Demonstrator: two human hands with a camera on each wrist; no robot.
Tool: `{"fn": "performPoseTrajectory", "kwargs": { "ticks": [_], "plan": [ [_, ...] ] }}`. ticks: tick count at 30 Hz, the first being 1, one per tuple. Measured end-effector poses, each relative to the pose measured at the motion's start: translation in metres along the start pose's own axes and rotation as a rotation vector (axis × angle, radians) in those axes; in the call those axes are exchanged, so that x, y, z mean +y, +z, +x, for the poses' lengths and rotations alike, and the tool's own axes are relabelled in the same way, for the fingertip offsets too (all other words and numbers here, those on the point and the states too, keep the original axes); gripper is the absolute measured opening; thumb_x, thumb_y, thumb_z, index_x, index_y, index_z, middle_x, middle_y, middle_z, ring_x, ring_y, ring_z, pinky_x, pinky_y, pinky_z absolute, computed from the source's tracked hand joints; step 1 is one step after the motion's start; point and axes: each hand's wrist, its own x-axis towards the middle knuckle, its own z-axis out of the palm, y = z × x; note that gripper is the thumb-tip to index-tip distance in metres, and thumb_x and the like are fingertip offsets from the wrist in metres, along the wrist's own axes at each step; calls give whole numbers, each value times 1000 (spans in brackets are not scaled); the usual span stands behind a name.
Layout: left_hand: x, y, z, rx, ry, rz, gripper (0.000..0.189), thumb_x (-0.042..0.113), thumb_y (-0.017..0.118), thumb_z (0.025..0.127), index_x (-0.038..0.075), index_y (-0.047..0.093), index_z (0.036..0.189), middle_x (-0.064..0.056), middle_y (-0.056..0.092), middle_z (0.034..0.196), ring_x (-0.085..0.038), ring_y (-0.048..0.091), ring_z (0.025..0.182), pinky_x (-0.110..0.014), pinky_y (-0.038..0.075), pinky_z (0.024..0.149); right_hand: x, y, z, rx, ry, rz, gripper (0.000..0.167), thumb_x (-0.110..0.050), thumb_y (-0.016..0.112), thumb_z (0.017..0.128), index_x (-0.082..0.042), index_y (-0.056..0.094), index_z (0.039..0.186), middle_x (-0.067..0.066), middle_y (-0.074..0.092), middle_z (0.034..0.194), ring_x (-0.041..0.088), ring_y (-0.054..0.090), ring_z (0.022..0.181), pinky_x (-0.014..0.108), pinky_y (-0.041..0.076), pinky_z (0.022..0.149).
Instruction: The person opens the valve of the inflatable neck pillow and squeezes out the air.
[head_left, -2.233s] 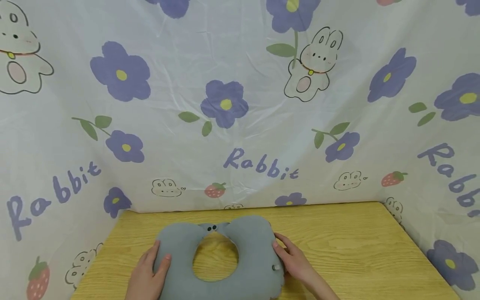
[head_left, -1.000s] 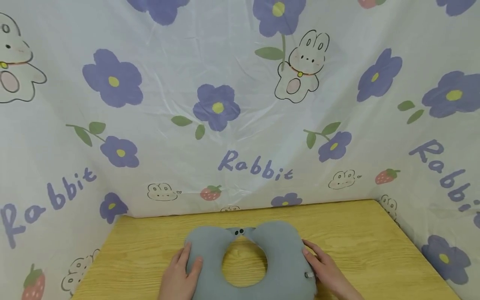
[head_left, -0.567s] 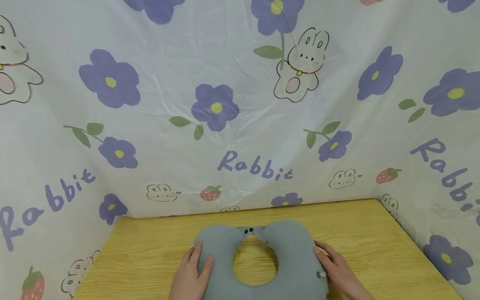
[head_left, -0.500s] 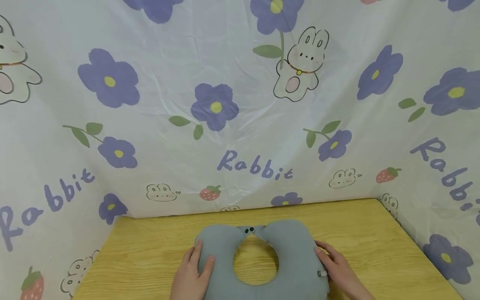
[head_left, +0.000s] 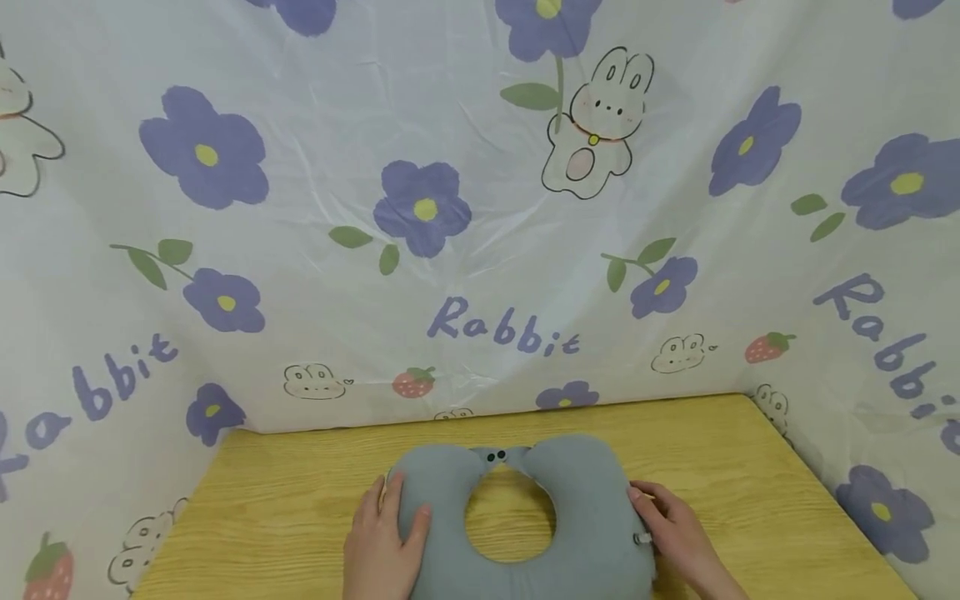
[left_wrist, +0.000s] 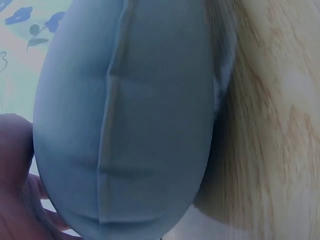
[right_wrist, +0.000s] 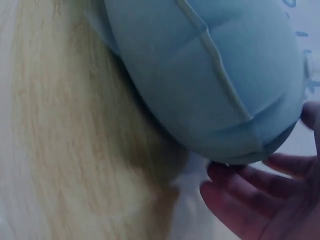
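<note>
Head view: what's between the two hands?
The gray U-shaped neck pillow, held at its sides by the left hand and right hand. Wood-grain tabletop shows through its opening. All visible in the head view.

The neck pillow [head_left: 600,500] is covered in matt, smooth cloth, puckered along a raised seam [left_wrist: 106,125]. Beneath the pillow, the counter [head_left: 300,500] is surfaced in wood grain; behind the pillow, creased, faintly glossy sheeting [head_left: 337,292] is hung.
</note>
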Motion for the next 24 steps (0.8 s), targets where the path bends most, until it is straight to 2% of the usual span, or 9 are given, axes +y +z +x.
{"fn": "performPoseTrajectory", "kwargs": {
  "ticks": [4, 6, 9, 12, 15, 17, 19, 20, 24],
  "plan": [
    [6, 0, -4, 62, 150, 42, 55, 31, 66, 99, -1, 57, 143, -31, 47, 146, -59, 39, 135, -80, 36, 96, -10, -4, -12, 103, -130, -212, 50, -38, 56, 107, 0, 59, 139, 17, 67, 124, 27, 68, 100, 38, 59, 73],
    [9, -1, -5, 61, 233, 52, 52, 30, 67, 98, 2, 60, 141, -27, 49, 145, -58, 39, 135, -79, 37, 95, -15, -4, -20, 171, -259, -307, 38, -30, 59, 107, -3, 65, 134, 15, 68, 124, 27, 67, 103, 40, 59, 75],
    [12, -2, -6, 24, 329, 58, 46, 30, 68, 98, 5, 65, 136, -23, 52, 145, -56, 42, 135, -77, 39, 96, -17, -2, -29, 271, -539, -410, 22, -13, 68, 100, -9, 72, 122, 5, 70, 117, 23, 67, 100, 41, 58, 77],
    [13, -3, -6, -29, 360, 76, 43, 32, 69, 98, 7, 68, 133, -20, 53, 146, -53, 42, 136, -76, 40, 96, -11, -2, -31, 312, -826, -468, 30, -1, 79, 87, -14, 74, 114, -1, 70, 115, 18, 65, 100, 28, 55, 83],
    [11, -2, -6, -59, 354, 114, 41, 32, 70, 97, 9, 70, 131, -17, 53, 147, -50, 42, 138, -76, 40, 96, 0, -2, -30, 293, -1017, -490, 37, -4, 86, 79, -18, 74, 112, -1, 69, 118, 16, 62, 101, 15, 46, 89],
    [9, -1, -6, -66, 358, 132, 39, 31, 71, 96, 11, 71, 129, -16, 53, 148, -49, 42, 139, -75, 41, 96, 9, -2, -29, 286, -1088, -487, 29, -13, 85, 84, -19, 74, 111, 1, 68, 118, 18, 61, 101, 14, 43, 90],
    [7, 1, -6, -62, 372, 140, 37, 29, 71, 95, 11, 72, 127, -16, 53, 147, -49, 42, 138, -74, 42, 95, 16, -2, -28, 307, -1121, -485, 17, -27, 78, 94, -20, 75, 108, 2, 69, 115, 19, 62, 98, 15, 44, 88],
    [6, 2, -6, -56, 381, 142, 36, 29, 72, 95, 12, 72, 126, -16, 54, 147, -49, 43, 138, -73, 43, 95, 19, -1, -27, 317, -1135, -473, 16, -33, 72, 99, -19, 75, 107, 2, 69, 113, 20, 62, 96, 16, 45, 87],
    [2, 3, -5, -33, 413, 134, 34, 28, 71, 95, 11, 73, 125, -16, 55, 145, -49, 45, 136, -70, 44, 97, 25, 2, -26, 363, -1151, -435, 36, -44, 53, 107, -17, 76, 101, 1, 70, 105, 19, 63, 91, 17, 48, 83]
  ]
}}
